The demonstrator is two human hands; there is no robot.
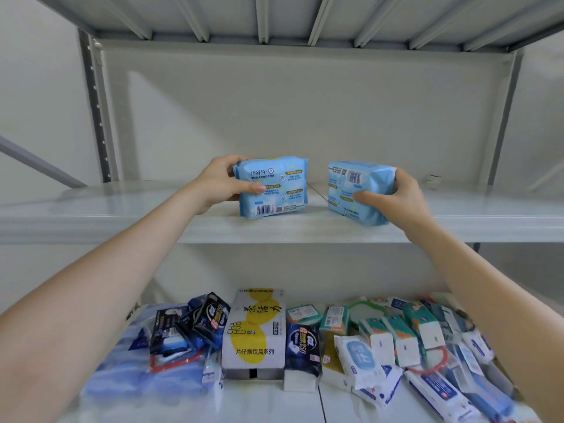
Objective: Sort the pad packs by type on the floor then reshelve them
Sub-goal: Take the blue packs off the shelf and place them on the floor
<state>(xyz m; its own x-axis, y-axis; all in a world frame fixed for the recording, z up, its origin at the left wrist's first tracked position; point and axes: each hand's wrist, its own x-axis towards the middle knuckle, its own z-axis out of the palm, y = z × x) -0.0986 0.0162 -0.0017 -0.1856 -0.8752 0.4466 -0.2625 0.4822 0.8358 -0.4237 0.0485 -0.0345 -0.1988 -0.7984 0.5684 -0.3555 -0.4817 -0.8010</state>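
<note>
Held upright on the middle shelf (122, 215), side by side with a gap between: left pad pack (274, 184) clamped in the left hand (225, 181), right pad pack (351, 184) clamped in the right hand (393, 198), each directly ahead of its own arm.

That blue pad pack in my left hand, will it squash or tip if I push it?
Probably soft: the blue pad pack has a thin film wrap, so it likely gives under the left hand. Likely light, since thumb and fingers alone hold it. Standing on edge on the shelf, it might topple if pushed.
</note>
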